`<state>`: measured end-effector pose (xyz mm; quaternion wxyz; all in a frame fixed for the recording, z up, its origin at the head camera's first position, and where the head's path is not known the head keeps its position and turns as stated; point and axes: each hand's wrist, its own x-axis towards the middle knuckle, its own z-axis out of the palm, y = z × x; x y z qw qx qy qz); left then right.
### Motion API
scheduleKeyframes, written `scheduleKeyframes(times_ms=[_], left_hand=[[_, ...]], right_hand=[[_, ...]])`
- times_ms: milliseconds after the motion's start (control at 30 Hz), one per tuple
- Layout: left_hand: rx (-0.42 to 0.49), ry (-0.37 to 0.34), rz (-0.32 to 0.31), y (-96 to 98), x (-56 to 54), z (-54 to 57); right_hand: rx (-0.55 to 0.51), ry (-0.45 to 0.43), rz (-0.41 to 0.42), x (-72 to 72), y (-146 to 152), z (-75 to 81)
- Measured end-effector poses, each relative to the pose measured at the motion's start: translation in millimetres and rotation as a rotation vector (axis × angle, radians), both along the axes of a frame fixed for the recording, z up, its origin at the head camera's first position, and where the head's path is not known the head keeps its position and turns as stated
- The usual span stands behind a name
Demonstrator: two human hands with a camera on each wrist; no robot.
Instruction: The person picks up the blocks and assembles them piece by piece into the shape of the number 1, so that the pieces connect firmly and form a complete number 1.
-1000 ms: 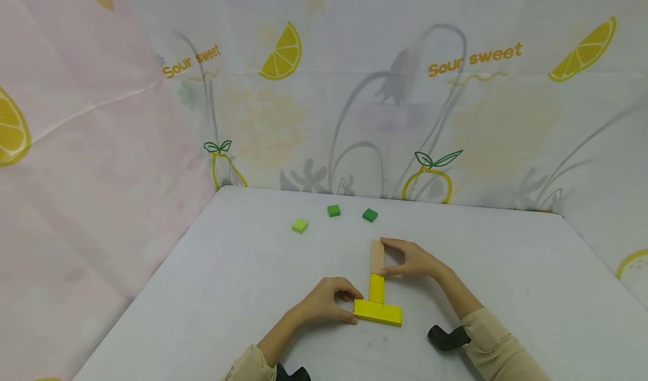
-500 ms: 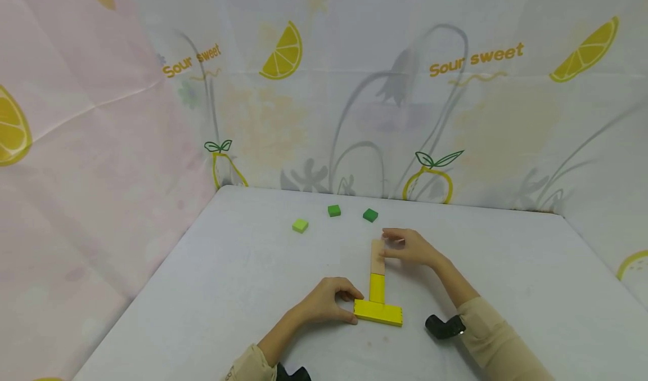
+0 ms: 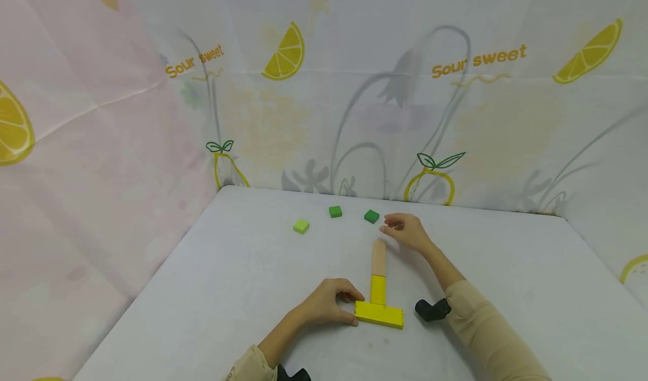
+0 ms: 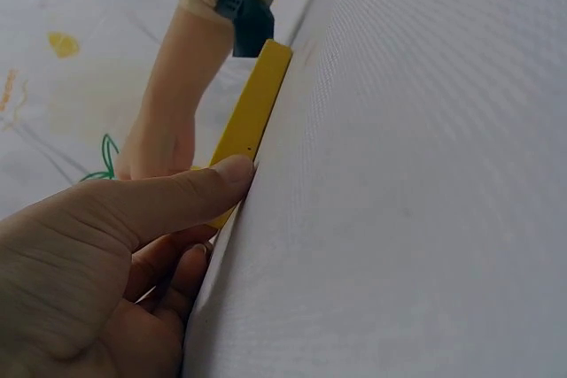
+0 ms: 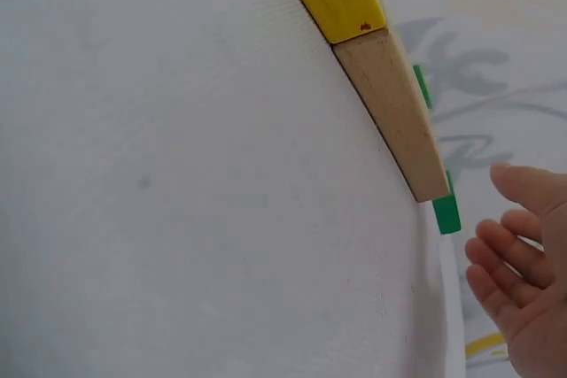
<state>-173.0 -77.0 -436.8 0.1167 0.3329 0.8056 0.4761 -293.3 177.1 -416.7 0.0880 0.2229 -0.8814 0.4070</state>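
My left hand (image 3: 326, 303) pinches the left end of a long yellow block (image 3: 378, 314) between thumb and fingers, low at the white table. A shorter yellow block (image 3: 378, 290) stands end-on against the middle of that block's far side. Beyond it, in line, lies a plain wooden block (image 3: 378, 258), so the three form an upside-down T. My right hand (image 3: 406, 232) is past the wooden block's far end, fingers loosely bent and holding nothing. Just left of its fingertips lies a dark green block (image 3: 372, 216). The right wrist view shows the wooden block (image 5: 394, 117) free of the fingers.
A mid-green block (image 3: 335, 211) and a light green block (image 3: 301, 226) lie at the back of the white table (image 3: 228, 291). A cloth backdrop (image 3: 324, 88) printed with lemons rises behind the table's far edge and along its left side.
My right hand has let go of the wooden block and moved away from me, close to the dark green block. My left hand keeps its place on the long yellow block.
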Motion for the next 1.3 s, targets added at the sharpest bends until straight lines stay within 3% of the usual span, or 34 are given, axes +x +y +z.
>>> scheduleKeyframes(times_ms=[233, 600, 1300], left_hand=[[-0.004, -0.004, -0.005, -1.0, -0.2, -1.7], [-0.005, 0.000, -0.009, -0.1, -0.4, -4.2], [0.014, 0.017, -0.014, -1.3, -0.2, -1.7]], right_hand=[[0.015, 0.004, -0.072, -15.3, -6.6, -1.3], [0.058, -0.014, -0.072, -33.3, -15.3, -7.2], [0.097, -0.012, -0.031, -44.0, -23.8, -9.3]])
